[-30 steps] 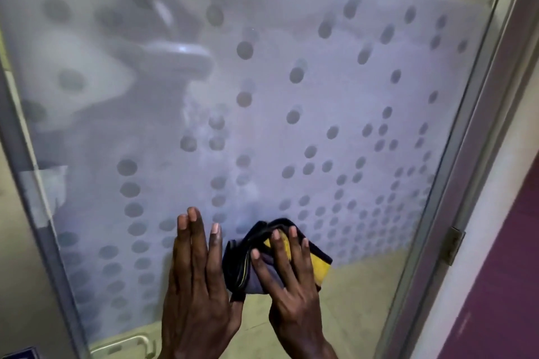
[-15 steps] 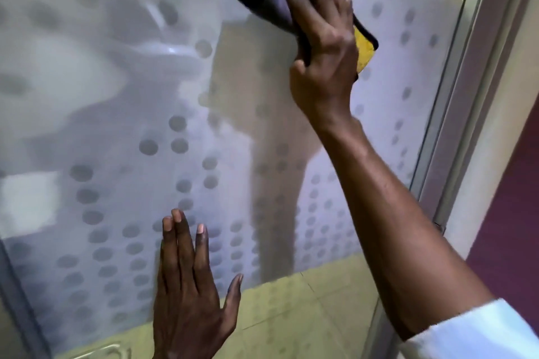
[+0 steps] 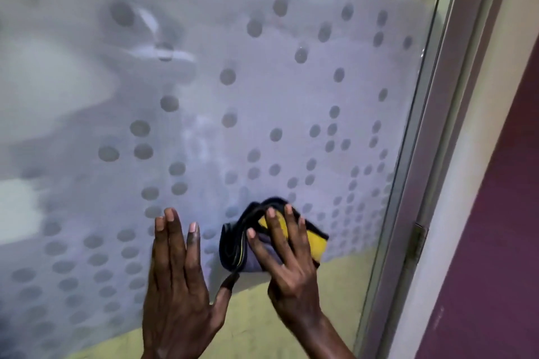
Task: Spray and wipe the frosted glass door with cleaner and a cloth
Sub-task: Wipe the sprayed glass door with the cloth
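Note:
The frosted glass door [image 3: 262,90] fills most of the view, its film printed with grey dots. My right hand [image 3: 287,265] presses a folded cloth [image 3: 316,242], black, yellow and grey, flat against the lower part of the glass. My left hand [image 3: 178,285] lies flat on the glass just left of the cloth, fingers together and pointing up, holding nothing. No cleaner bottle is in view.
A metal door frame [image 3: 446,137] runs down the right side with a hinge [image 3: 418,245] low on it. Beyond it stand a cream wall strip and a maroon wall [image 3: 501,213]. Yellowish floor tiles [image 3: 291,315] show through the clear bottom strip of glass.
My right hand swept the cloth from the bottom of the glass up to the top, then back down to the bottom beside my left hand, which stayed flat on the glass.

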